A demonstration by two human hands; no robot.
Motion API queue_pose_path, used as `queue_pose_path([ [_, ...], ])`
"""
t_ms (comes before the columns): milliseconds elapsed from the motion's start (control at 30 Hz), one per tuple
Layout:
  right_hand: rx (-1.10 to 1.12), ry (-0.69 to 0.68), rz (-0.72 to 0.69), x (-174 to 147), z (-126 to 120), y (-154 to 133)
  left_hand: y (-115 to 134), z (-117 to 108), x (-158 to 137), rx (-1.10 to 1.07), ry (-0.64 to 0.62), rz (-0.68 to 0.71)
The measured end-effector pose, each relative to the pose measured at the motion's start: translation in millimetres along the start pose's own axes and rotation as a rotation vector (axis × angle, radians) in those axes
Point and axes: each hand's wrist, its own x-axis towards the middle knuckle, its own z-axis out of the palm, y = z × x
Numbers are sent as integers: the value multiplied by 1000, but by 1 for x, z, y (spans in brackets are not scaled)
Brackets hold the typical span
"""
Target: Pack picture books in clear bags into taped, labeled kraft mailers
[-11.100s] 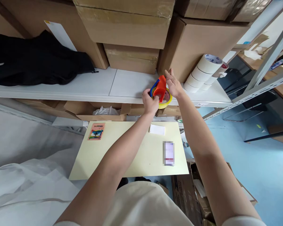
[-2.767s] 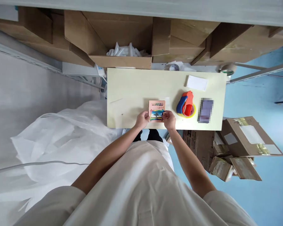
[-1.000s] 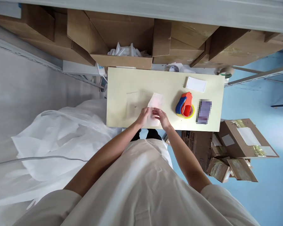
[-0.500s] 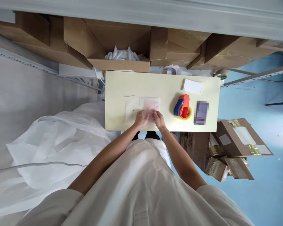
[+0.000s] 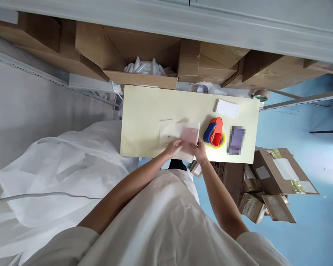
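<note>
A flat pink rectangular item (image 5: 189, 137) with a small outlined rectangle near its upper right corner lies in or under a thin, translucent white wrapping sheet (image 5: 180, 128). My right hand (image 5: 201, 150) grips the right edge of this bundle, thumb on top and fingers partly hidden beneath. At the bundle's left side, my left hand (image 5: 173, 148) has its fingers curled together on the white sheet. The bundle is slightly tilted, and its lower end reaches the table's near edge. Another thin white sheet (image 5: 165, 130) lies flat to the left.
Right of my hands on the pale yellow table (image 5: 144, 107) stands a red and blue tape dispenser (image 5: 215, 131). Beyond are a stack of white cards (image 5: 227, 108) and a blurred-out purple item (image 5: 236, 140). An open carton (image 5: 144, 79) with white pieces stands behind. White sheeting (image 5: 66, 166) heaps at left.
Both hands have moved right with the pink item and its white sheet, closer to the tape dispenser. My right hand has shifted to the bundle's right edge. The loose sheet has slid right too.
</note>
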Motion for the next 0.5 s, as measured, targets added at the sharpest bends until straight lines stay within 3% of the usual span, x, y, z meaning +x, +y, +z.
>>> queue_pose_path([
  [133, -137, 18, 3, -5, 6, -8, 9, 5, -5, 35, -4, 50],
  [200, -236, 37, -19, -6, 20, -11, 12, -4, -8, -22, -26, 33],
  [300, -352, 51, -95, -8, 48, -14, 14, -23, -13, -274, -70, -58],
  [400, -423, 85, -156, -10, 75, -15, 14, -39, -20, -437, -18, -107],
  [500, -489, 99, -176, -13, 95, -12, 8, -51, -23, -464, 40, -109],
])
